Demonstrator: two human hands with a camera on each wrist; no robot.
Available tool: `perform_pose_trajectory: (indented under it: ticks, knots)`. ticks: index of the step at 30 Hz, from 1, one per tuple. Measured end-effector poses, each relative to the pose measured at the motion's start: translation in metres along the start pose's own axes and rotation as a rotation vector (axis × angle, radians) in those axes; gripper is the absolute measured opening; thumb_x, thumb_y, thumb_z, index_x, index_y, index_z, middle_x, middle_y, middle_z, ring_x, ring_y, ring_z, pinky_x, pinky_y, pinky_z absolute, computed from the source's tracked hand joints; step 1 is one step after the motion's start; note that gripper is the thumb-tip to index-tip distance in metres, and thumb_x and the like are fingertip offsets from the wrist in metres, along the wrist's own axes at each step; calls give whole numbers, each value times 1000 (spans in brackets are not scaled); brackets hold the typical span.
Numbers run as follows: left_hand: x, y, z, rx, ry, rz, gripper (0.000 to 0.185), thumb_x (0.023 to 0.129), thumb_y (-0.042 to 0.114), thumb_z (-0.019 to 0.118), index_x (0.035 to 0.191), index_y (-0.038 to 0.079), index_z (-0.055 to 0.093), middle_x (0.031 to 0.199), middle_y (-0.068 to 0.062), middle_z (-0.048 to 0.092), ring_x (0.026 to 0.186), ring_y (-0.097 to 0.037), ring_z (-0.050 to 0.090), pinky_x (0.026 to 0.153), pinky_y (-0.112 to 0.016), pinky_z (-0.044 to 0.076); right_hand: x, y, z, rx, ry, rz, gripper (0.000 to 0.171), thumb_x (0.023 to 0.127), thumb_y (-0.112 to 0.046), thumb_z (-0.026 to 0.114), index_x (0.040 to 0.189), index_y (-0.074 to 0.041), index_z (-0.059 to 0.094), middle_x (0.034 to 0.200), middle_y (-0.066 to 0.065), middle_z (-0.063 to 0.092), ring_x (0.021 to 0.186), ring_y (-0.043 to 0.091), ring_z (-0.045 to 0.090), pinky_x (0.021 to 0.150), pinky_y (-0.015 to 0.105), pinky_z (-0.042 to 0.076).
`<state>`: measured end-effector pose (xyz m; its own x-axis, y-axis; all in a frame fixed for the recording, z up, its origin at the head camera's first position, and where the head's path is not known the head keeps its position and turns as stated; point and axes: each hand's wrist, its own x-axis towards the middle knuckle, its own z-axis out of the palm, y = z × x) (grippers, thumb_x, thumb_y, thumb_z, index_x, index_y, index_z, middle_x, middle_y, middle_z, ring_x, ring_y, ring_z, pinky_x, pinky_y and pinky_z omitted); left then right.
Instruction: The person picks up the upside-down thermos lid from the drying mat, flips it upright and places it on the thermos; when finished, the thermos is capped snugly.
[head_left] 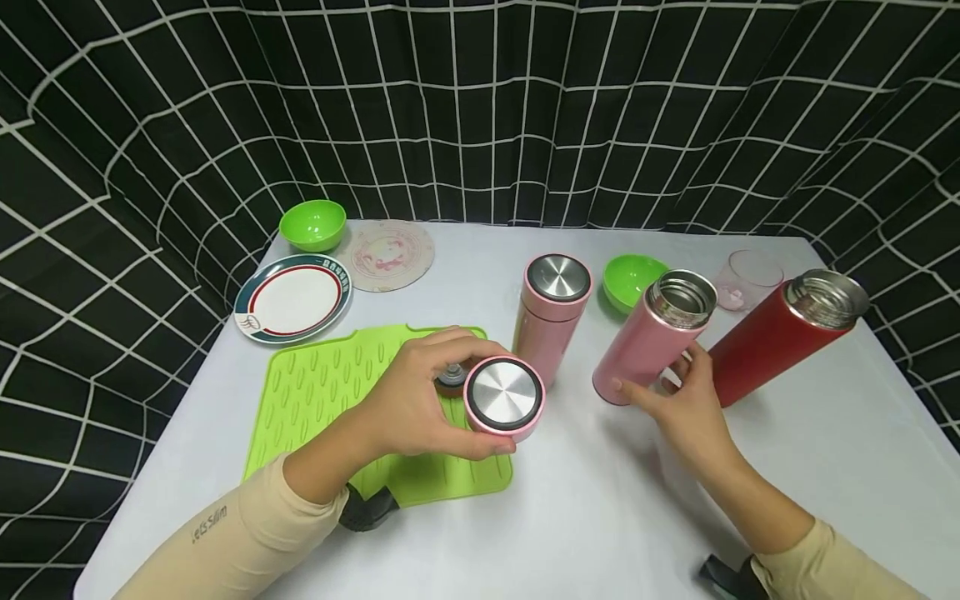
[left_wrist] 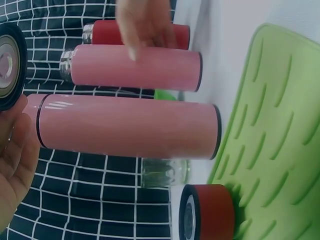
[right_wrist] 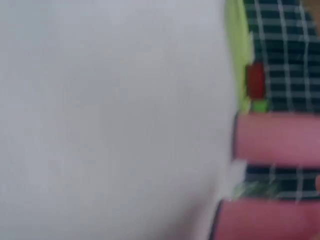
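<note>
My left hand (head_left: 431,396) holds a pink lid (head_left: 506,397) with a brushed steel top and a dark ring, raised over the mat. The lid's underside (left_wrist: 9,67) faces the left wrist view. My right hand (head_left: 686,404) grips an open pink thermos bottle (head_left: 645,350) low on its body, thumb at the front and fingers behind. Its bare steel neck points up. Just left of it stands a second pink thermos (head_left: 547,333) with its lid on. An open red thermos (head_left: 780,342) is close beyond my right hand.
On the green drying mat (head_left: 300,408) lies a red lid (left_wrist: 215,212), mostly hidden by my left hand in the head view. Behind are two green bowls (head_left: 313,225), a rimmed plate (head_left: 292,298), a round pale mat (head_left: 390,254) and a clear glass (head_left: 750,279).
</note>
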<state>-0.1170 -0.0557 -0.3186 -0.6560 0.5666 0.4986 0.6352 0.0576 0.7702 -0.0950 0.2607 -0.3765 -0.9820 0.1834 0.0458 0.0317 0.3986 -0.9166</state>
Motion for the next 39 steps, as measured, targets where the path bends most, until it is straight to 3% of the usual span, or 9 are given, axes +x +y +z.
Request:
perform_pose_trajectory:
  ticks: [2,4,8,11,17,22,28,39]
  knots:
    - [0,1,-2,10,10,-3,63,59,28,94,115,18,68,102,8,64,91,-13,58,70,-28,56,13,9,0,-45,-60,19,86,82,-23,81,147,-7,27,139,12,45,125,22,44,99,32,41]
    - [0,3,-5,23,13,-22,63,58,29,94,115,19,68,102,9,64,90,-13,58,69,-28,56,20,14,3,-120,-68,14,75,81,-28,82,138,-3,41,128,13,55,113,22,52,89,30,47]
    - [-3,6,-13,45,23,-41,63,59,31,94,115,20,68,102,10,65,89,-12,58,66,-28,55,17,18,11,-218,-125,-35,62,77,-25,85,124,1,54,113,16,64,96,25,58,77,31,50]
    - [-1,8,-19,81,50,-3,62,59,34,93,114,18,69,102,11,66,89,-11,59,69,-29,53,9,16,16,-161,-231,-133,58,70,-16,89,117,-4,58,106,9,65,92,21,60,76,28,52]
    - [13,22,-13,61,96,72,63,57,32,94,112,14,69,100,10,66,86,-11,58,71,-30,51,-17,4,38,42,-486,-337,73,60,-12,95,122,-16,57,111,-1,64,100,19,61,89,28,48]
    - [31,32,11,67,56,123,67,56,32,95,113,12,68,103,10,62,94,-8,54,76,-27,50,-34,2,49,116,-615,-348,73,64,-12,93,125,-19,54,116,0,63,101,21,62,89,31,50]
    - [40,33,34,107,1,118,65,58,38,94,113,14,68,108,12,62,99,-3,51,80,-20,48,-39,1,50,84,-620,-368,50,67,-13,91,106,-22,61,99,-2,64,85,19,61,76,31,52]
    - [39,26,41,112,-73,67,65,62,41,91,118,18,68,110,13,59,95,0,50,75,-18,47,-41,1,47,-8,-587,-412,50,67,-18,91,105,-25,61,98,-7,63,85,15,60,76,30,51]
